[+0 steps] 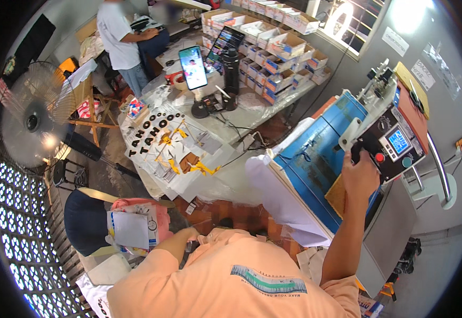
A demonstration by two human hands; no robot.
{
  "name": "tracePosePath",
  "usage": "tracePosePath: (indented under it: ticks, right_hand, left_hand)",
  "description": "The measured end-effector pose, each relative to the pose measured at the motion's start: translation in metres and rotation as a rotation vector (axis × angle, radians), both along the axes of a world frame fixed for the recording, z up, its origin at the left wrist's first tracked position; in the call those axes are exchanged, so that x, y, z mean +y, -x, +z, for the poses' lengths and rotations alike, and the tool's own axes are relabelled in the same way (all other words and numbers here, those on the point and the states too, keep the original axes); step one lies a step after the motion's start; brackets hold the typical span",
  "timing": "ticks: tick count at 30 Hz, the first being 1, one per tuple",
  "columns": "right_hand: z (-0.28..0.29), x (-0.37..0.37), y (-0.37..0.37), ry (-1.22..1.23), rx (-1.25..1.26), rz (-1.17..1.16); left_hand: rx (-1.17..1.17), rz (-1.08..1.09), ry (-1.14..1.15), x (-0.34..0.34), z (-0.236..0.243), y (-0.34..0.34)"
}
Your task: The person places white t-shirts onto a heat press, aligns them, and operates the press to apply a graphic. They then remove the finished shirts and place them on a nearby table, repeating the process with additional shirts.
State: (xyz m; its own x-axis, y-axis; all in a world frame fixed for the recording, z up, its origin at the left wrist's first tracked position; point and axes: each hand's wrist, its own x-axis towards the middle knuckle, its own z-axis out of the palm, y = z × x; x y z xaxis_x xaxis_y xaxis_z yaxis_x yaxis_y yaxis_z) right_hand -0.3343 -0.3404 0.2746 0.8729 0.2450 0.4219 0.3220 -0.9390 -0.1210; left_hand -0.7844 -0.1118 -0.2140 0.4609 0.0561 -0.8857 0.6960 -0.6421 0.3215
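Blue-topped heat press [321, 139] standing on the right, right hand [361, 170] curling closed around its black handle [356, 150], left hand [189, 234] showing beside the peach shirt [215, 275], its grip impossible to tell.

– Left hand [190, 234]?
– Largely obscured beside the peach shirt [199, 281]; grip indeterminable.
– Right hand [362, 172]?
– Fingertips hidden at the black handle [356, 150].
– Standing co-worker [116, 33]?
– Head blurred at the upper edge.
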Motion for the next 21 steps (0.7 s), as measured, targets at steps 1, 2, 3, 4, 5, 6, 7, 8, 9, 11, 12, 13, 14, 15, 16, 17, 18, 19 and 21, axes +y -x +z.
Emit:
tracePosePath:
  ticks: [1,2,3,4,5,6,7,8,9,11,12,13,14,15,16,17,18,19,21]
  right_hand:
    - [0.002,-0.005,-0.003,0.05,-0.037,0.007]
    - [0.003,-0.009,-0.003,0.052,-0.046,0.047]
    - [0.002,-0.01,-0.004,0.048,-0.055,0.097]
    - [0.002,-0.012,-0.007,0.032,-0.059,0.155]
    - [0.0,-0.015,-0.01,0.034,-0.099,0.196]
    - [0.0,-0.016,-0.011,0.052,-0.086,0.187]
    - [0.001,-0.017,-0.011,0.063,-0.073,0.176]
    - [0.0,-0.02,-0.011,0.077,-0.052,0.169]
    - [-0.002,-0.023,-0.013,0.099,-0.081,0.176]
    - [-0.004,-0.022,-0.015,0.065,-0.147,0.252]
    - [-0.007,-0.024,-0.016,0.062,-0.176,0.272]
    - [-0.009,-0.027,-0.017,0.073,-0.159,0.279]
    - [-0.009,-0.029,-0.017,0.084,-0.143,0.287]
    - [-0.008,-0.029,-0.017,0.091,-0.123,0.303]
    - [-0.007,-0.029,-0.017,0.093,-0.104,0.292]
    - [-0.005,-0.029,-0.017,0.096,-0.086,0.281]
    - [-0.005,-0.028,-0.016,0.105,-0.063,0.27]
    - [-0.006,-0.027,-0.016,0.112,-0.058,0.264]
    - [-0.006,-0.024,-0.017,0.127,-0.059,0.244]
  left_hand:
    - [-0.011,-0.057,0.044,0.003,0.008,-0.035]
    - [0.009,-0.051,0.069,-0.002,0.017,-0.065]
    - [0.032,-0.038,0.092,-0.008,0.025,-0.092]
    - [0.087,0.033,0.091,-0.008,0.021,-0.111]
    - [0.133,0.105,0.095,-0.012,0.017,-0.131]
    - [0.109,0.085,0.106,-0.025,0.03,-0.159]
    - [0.069,-0.003,0.116,-0.037,0.052,-0.188]
    - [0.027,-0.087,0.124,-0.05,0.077,-0.216]
    - [-0.032,-0.232,0.128,-0.057,0.09,-0.236]
    - [-0.064,-0.108,0.205,-0.071,0.066,-0.243]
    - [-0.032,-0.072,0.247,-0.078,0.071,-0.252]
    - [0.006,-0.04,0.293,-0.088,0.082,-0.256]
    - [0.044,-0.007,0.339,-0.094,0.091,-0.259]
    - [0.008,-0.074,0.279,-0.098,0.091,-0.256]
    - [-0.032,-0.142,0.211,-0.099,0.09,-0.257]
    - [-0.051,-0.185,0.111,-0.1,0.089,-0.262]
    - [-0.065,-0.229,0.02,-0.104,0.089,-0.262]
    - [-0.133,-0.268,0.026,-0.104,0.081,-0.26]
    - [-0.279,-0.354,0.038,-0.099,0.071,-0.263]
